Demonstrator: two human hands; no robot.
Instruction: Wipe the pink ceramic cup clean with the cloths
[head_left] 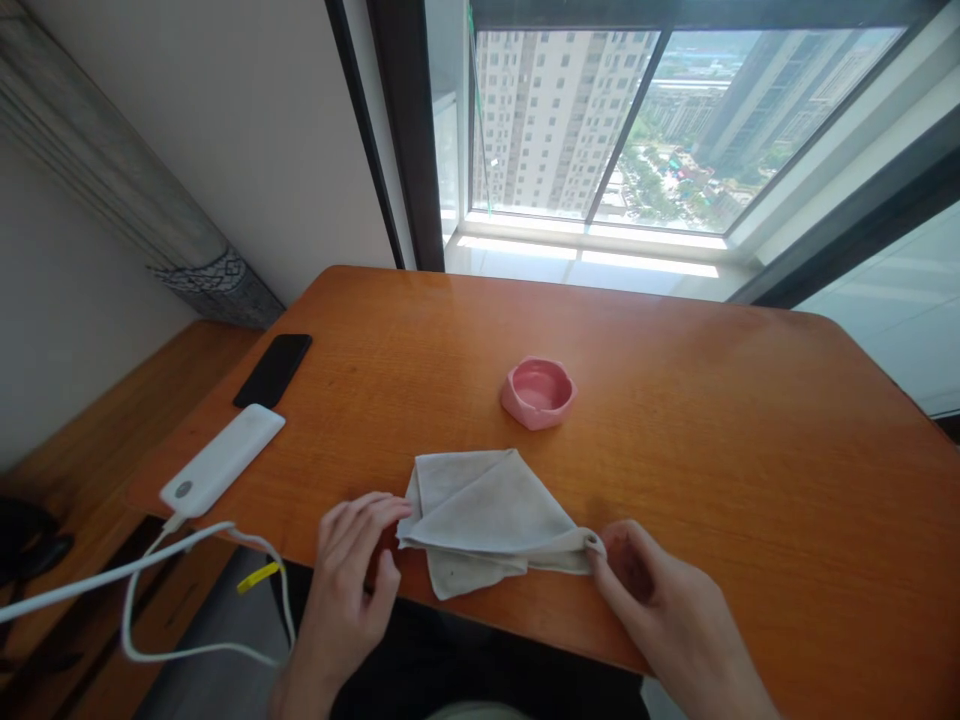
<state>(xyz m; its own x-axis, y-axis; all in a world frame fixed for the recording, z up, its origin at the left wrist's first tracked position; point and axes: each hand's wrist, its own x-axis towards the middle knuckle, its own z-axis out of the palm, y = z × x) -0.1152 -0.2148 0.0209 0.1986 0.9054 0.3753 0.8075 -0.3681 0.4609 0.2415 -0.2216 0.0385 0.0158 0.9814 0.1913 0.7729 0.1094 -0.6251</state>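
We've got our left grip [349, 570] and right grip [652, 590] pinched on opposite ends of the cloth [480, 510], keeping it taut.

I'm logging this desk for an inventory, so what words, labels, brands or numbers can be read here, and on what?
None can be read. The white power bank has only a small round grey mark near one end, too small to tell if it is a logo. The yellow strip by the cable and the black phone show no legible print.
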